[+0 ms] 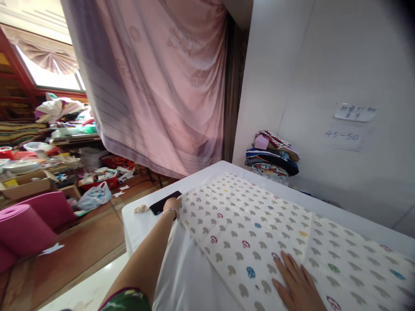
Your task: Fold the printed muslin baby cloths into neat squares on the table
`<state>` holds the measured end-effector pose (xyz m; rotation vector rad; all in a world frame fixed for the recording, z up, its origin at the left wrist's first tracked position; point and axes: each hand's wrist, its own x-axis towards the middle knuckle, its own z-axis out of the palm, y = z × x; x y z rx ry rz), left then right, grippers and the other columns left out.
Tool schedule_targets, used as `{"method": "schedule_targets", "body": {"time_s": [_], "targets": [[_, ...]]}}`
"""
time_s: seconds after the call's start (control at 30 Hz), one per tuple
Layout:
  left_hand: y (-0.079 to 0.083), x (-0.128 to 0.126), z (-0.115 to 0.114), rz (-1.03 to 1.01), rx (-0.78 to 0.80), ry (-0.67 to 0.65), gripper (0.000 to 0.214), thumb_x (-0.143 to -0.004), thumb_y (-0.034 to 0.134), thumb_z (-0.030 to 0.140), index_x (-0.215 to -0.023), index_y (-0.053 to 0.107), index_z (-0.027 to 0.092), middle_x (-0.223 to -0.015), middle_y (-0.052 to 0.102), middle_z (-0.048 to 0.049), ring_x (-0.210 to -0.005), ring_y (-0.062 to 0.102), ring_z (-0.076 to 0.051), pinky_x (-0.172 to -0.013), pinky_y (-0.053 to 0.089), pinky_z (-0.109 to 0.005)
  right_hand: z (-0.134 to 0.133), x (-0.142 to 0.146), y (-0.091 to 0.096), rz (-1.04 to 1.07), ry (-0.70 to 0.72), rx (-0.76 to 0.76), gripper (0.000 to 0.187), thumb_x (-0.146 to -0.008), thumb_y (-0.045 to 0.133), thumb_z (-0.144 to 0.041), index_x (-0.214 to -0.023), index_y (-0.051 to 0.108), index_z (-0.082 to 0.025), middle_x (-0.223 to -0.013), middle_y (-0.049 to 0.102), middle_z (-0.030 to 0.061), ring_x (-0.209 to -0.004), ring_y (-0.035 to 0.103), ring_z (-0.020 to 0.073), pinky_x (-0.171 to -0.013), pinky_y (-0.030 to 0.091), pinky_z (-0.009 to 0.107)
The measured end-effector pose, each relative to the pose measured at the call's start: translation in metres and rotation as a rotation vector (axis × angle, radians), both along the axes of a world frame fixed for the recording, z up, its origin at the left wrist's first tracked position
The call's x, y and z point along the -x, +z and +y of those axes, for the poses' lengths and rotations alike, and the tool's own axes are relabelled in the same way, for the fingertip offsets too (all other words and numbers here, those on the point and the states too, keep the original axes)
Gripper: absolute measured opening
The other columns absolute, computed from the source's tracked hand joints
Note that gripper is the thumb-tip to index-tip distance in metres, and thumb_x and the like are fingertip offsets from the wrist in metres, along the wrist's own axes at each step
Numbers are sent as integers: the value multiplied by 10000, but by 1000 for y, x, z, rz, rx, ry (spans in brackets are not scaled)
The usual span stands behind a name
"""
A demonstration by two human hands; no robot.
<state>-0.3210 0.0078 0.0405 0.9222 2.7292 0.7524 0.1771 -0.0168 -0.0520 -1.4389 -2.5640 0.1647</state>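
A white fabric [233,207] printed with grey mushroom shapes and a few coloured ones lies spread over a white table [327,211]. My left hand [173,204], with a bracelet at the wrist, reaches to the fabric's far left edge; its fingers are closed on that edge, though the grip is partly hidden. Under and beside this hand is a black phone [158,206], lying flat. A small beige crumpled bit [142,209] sits left of the phone. My right hand [298,283] rests palm down on the fabric at the near side, fingers stretched out and spread.
Folded clothes [272,155] are piled beyond the table, against a white wall with paper notes [343,134]. A pink curtain [162,86] hangs behind the table. On the floor at left are a pink roll [27,229], a plastic bag [94,196] and cardboard boxes [30,186].
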Motion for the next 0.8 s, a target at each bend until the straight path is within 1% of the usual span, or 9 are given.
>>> {"method": "schedule_targets", "body": {"time_s": [0.13,0.27,0.33,0.4,0.47,0.53,0.63,0.7,0.8], "targets": [[15,-12,0,-3,-37,3,293,-799,438,349,-651,616,168,-781,667,-93,-700,607,-208,-559,394,-254,-6,4,11,9,-22,37,560,-854,314,-558,-1349,363,-300,-1441,265,-2,-1323,228,269,-1067,213,505],[52,-52,16,55,-132,-136,372,-826,388,425,-713,622,158,-752,653,-63,-697,566,-174,-573,369,-233,-10,7,20,105,-10,70,554,-858,336,-532,-1350,366,-281,-1447,253,1,-1338,188,243,-1090,136,484],[71,-91,28,90,-188,-248,375,-831,390,443,-752,627,162,-766,651,-39,-725,549,-152,-615,366,-214,-8,9,27,204,-23,145,550,-835,385,-526,-1319,425,-270,-1436,286,13,-1338,189,243,-1092,115,483],[85,-144,37,117,-243,-378,342,-832,413,437,-789,629,176,-789,652,-19,-752,545,-136,-666,365,-198,-6,10,40,387,-86,246,546,-801,438,-522,-1274,488,-254,-1419,328,28,-1336,196,243,-1091,146,465],[88,-208,38,162,-294,-619,286,-838,437,377,-786,627,169,-836,648,-47,-777,554,-150,-694,372,-218,-3,11,58,657,-208,375,542,-786,460,-525,-1250,510,-249,-1401,368,38,-1321,246,241,-1073,225,432],[79,-275,27,209,-306,-836,258,-843,439,349,-821,621,168,-883,636,-76,-804,568,-175,-707,391,-249,-1,9,77,996,-295,530,537,-800,437,-545,-1247,501,-254,-1369,420,43,-1268,358,233,-1026,320,401],[48,-361,-6,313,-224,-1243,254,-850,398,291,-831,614,159,-864,621,-103,-767,588,-205,-660,424,-295,-2,-4,92,1428,-290,788,526,-813,394,-578,-1167,543,-219,-1222,565,73,-1106,533,232,-898,445,372],[24,-399,-31,356,-172,-1421,238,-829,392,230,-878,605,137,-850,616,-122,-747,592,-225,-624,444,-322,-7,-17,89,1531,-330,955,500,-794,426,-582,-1003,612,-168,-1027,657,101,-973,604,245,-799,489,362],[-2,-423,-57,289,-139,-1540,247,-782,434,190,-971,581,129,-919,614,-134,-791,592,-247,-639,474,-356,-19,-35,76,1564,-465,1041,318,-734,580,-474,-733,611,-158,-728,677,70,-774,641,225,-716,497,332]]}}
